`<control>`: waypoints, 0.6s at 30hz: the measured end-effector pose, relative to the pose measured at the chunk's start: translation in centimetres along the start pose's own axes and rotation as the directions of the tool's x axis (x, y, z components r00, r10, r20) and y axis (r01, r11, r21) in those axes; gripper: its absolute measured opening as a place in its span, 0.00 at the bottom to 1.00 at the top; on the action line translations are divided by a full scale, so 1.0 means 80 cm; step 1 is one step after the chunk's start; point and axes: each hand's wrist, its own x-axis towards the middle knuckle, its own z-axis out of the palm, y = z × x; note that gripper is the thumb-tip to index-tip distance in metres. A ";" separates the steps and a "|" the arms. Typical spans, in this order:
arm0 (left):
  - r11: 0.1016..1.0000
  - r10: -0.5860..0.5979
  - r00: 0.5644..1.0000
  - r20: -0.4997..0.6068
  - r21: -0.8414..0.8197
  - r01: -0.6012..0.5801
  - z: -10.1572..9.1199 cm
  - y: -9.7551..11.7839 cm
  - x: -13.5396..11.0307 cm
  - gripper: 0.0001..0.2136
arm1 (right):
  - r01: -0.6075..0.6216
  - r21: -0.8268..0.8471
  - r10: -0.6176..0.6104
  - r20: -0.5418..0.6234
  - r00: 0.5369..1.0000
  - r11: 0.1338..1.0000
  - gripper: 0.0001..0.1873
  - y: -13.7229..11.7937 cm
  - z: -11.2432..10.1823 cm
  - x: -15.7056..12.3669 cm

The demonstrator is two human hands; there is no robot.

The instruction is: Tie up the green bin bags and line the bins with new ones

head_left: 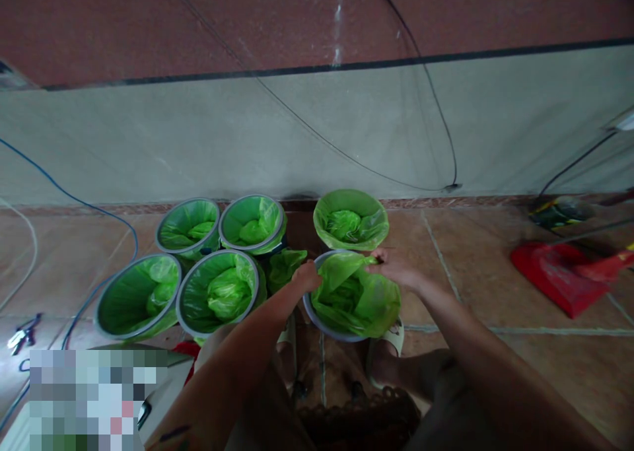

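One green bin liner (354, 296) pinched between left hand (308, 276) and right hand (389, 266)

The liner is thin, translucent, yellowish-green plastic, creased throughout. It sits in a round waste bin (341, 338) with a pale grey rim, between the two hands and slightly nearer the body than they are. Its loose edge bulges over the rim below the right hand; a stretch of film rises in a slanting fold from one hand to the other, and a darker crumpled mass lies inside.

Both forearms reach forward and converge over the bin. The left hand is curled, fingers closed on the liner's edge by the rim; the right hand, its back upward, clamps a gathered twist of the same film.

Just left of the left hand is a loose green plastic bag (283, 268). Farther left stand four lined bins (119, 306), two by two, with bunched green film inside. Another lined bin (364, 200) stands just beyond the hands, towards the wall (297, 147). Well to the right of the right hand, a red dustpan (559, 279) rests on the tiled floor (475, 266).
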 end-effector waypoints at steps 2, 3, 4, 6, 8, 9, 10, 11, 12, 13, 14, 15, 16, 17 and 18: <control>0.999 -0.040 0.999 -0.008 -0.030 0.039 -0.003 0.003 -0.001 0.27 | 0.006 0.033 -0.007 0.025 1.000 0.999 0.09 -0.003 0.000 -0.002; 0.998 -0.053 0.999 -0.013 -0.047 0.052 -0.004 0.003 -0.001 0.29 | 0.012 0.058 -0.015 0.054 0.998 0.998 0.09 -0.004 0.001 -0.003; 0.996 -0.060 0.998 -0.017 -0.063 0.059 -0.005 0.003 -0.001 0.31 | 0.020 0.087 -0.027 0.087 0.996 0.996 0.09 -0.006 0.002 -0.004; 0.995 -0.069 0.997 -0.026 -0.079 0.067 -0.004 0.001 0.000 0.36 | 0.026 0.137 -0.045 0.143 0.989 0.990 0.09 -0.009 0.004 -0.005; 0.995 -0.074 0.997 -0.029 -0.074 0.072 -0.002 -0.002 0.001 0.37 | 0.010 0.177 -0.041 0.172 0.984 0.984 0.10 -0.012 0.005 -0.007; 0.995 -0.071 0.997 -0.030 -0.067 0.068 -0.001 -0.003 0.001 0.36 | 0.002 0.190 -0.036 0.176 0.984 0.982 0.11 -0.013 0.006 -0.007; 0.996 -0.062 0.998 -0.028 -0.060 0.060 -0.001 -0.005 0.002 0.34 | 0.000 0.197 -0.035 0.174 0.984 0.980 0.11 -0.014 0.006 -0.008; 0.997 -0.050 0.998 -0.025 -0.054 0.049 -0.002 -0.006 0.002 0.30 | 0.002 0.196 -0.036 0.168 0.985 0.981 0.12 -0.015 0.006 -0.008; 0.998 -0.040 0.999 -0.023 -0.050 0.039 -0.003 -0.006 0.002 0.26 | 0.004 0.192 -0.036 0.161 0.986 0.981 0.12 -0.016 0.006 -0.008; 0.998 -0.033 0.999 -0.024 -0.048 0.031 -0.005 -0.007 0.002 0.22 | 0.006 0.183 -0.035 0.154 0.988 0.983 0.12 -0.017 0.006 -0.009; 0.999 -0.024 0.999 -0.030 -0.045 0.023 -0.007 -0.007 0.003 0.18 | 0.006 0.170 -0.032 0.149 0.988 0.985 0.12 -0.017 0.005 -0.009; 0.999 -0.017 0.999 -0.041 -0.042 0.015 -0.009 -0.008 0.003 0.16 | 0.004 0.157 -0.027 0.148 0.989 0.988 0.12 -0.018 0.005 -0.010; 0.999 -0.009 0.998 -0.057 -0.039 0.007 -0.011 -0.008 0.004 0.16 | 0.000 0.146 -0.022 0.150 0.988 0.989 0.12 -0.018 0.005 -0.010; 0.999 -0.001 0.997 -0.075 -0.038 -0.002 -0.011 -0.008 0.004 0.16 | -0.002 0.134 -0.019 0.152 0.988 0.991 0.12 -0.018 0.005 -0.010; 0.999 0.007 0.996 -0.093 -0.039 -0.011 -0.011 -0.008 0.006 0.17 | 0.000 0.119 -0.018 0.151 0.988 0.993 0.13 -0.018 0.006 -0.010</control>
